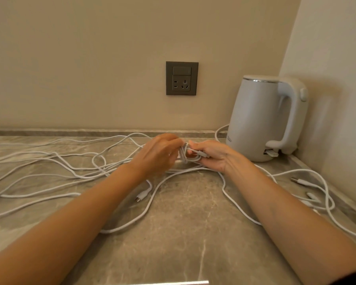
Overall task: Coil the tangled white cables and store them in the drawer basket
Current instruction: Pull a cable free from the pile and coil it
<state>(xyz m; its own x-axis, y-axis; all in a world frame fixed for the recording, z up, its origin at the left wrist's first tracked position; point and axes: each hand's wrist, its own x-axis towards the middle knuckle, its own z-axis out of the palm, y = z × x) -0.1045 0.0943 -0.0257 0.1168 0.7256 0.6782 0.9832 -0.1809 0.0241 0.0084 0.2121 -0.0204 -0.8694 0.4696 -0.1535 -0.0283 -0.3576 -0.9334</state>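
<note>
Left hand: I see my left hand [158, 155] close to the middle of the countertop's back edge, fingers curled in and pinching the small coil [185, 159].
Right hand: my right hand [212, 156] faces it, fingers wrapped round the same coil, thumb pressing a connector end [202, 154] against it.
Small coil: a few tight loops held between both hands.
White cables: the loose white cables [49, 161] sprawl tangled over the countertop [183, 233] from its left edge to its right edge.
One loop runs toward the front between my forearms.
Loose ends: one plug [139, 197] lies by my left wrist, and another plug [298, 180] lies near the right edge.
Kettle: a white electric kettle [261, 118] stands in the back right corner, near my right hand but apart from it.
Wall socket: a grey wall socket [182, 78] sits on the wall above the hands.
</note>
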